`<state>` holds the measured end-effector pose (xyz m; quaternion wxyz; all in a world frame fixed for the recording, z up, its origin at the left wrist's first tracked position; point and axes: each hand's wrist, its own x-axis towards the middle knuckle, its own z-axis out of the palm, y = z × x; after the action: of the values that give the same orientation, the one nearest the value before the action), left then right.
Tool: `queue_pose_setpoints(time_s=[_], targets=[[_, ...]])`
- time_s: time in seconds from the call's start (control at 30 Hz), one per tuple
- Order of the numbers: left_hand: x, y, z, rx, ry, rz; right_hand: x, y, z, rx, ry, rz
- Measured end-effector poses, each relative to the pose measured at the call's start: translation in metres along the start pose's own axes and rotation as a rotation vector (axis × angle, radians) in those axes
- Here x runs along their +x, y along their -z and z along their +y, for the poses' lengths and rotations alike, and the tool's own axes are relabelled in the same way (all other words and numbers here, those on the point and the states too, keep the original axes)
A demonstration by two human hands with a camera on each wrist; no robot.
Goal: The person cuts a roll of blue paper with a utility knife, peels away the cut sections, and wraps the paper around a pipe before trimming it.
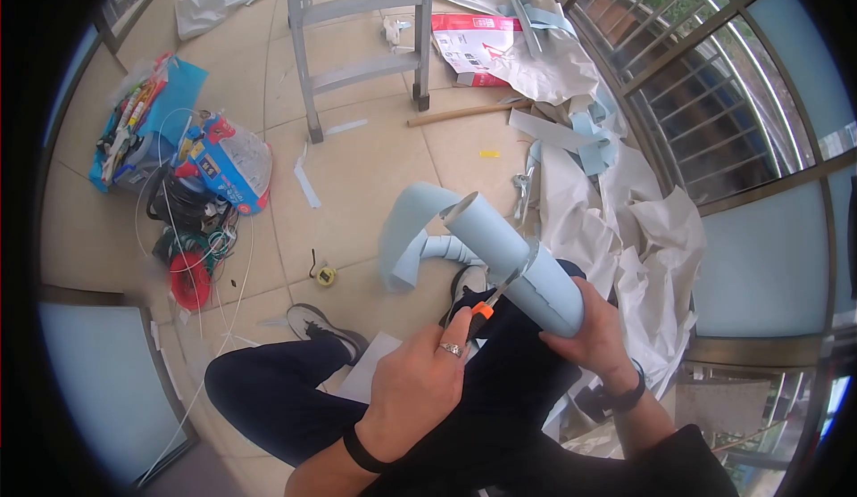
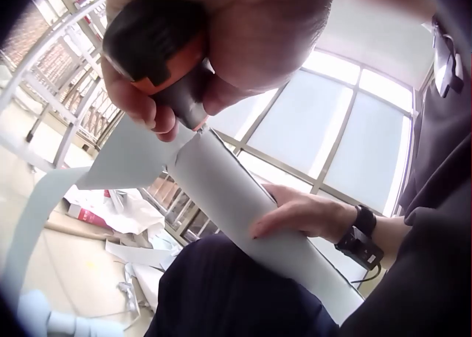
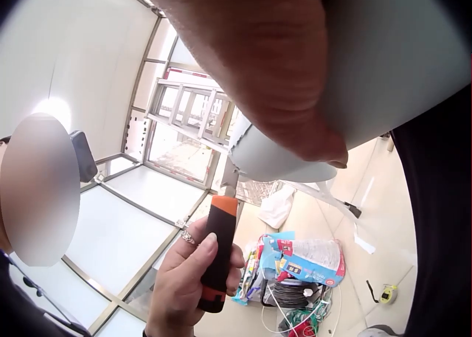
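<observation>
My left hand grips the orange-and-black handle of a utility knife, thumb along the handle in the right wrist view. The knife's metal blade meets a light blue roll of sheet material at a jagged cut edge partway along it. My right hand grips the near end of the roll, thumb on its side and the other fingers mostly hidden. The roll slants across my right knee. From its far end a wide loose strip curls down toward the floor, beside a smaller coiled piece.
A stepladder stands ahead. Crumpled pale sheeting and offcuts lie at the right, with a wooden stick beyond. At the left are a tool bag, a blue package and cords. A tape measure lies near my left shoe.
</observation>
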<state>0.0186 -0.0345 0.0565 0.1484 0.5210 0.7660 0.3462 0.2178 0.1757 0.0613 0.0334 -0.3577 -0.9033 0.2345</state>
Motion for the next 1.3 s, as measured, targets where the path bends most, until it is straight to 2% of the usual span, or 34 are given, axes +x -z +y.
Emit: queue_pose_setpoints(time_s=[0.5, 0.63, 0.8, 0.9, 1.3], targets=[[0.006, 0.026, 0.011, 0.041, 0.051, -0.052, 0.001, -0.001, 0.002, 0.002, 0.014, 0.015], [0.013, 0.022, 0.012, 0.017, 0.039, -0.02, 0.003, -0.003, 0.001, -0.007, 0.015, 0.011], [0.023, 0.01, 0.014, 0.036, 0.029, -0.079, 0.003, -0.004, 0.002, 0.002, 0.016, 0.014], [0.021, 0.014, 0.01, 0.046, 0.06, -0.163, 0.003, -0.004, 0.003, 0.005, 0.016, 0.004], [-0.018, -0.004, -0.034, 0.002, 0.083, -0.154, 0.01, -0.002, 0.003, -0.068, 0.085, -0.062]])
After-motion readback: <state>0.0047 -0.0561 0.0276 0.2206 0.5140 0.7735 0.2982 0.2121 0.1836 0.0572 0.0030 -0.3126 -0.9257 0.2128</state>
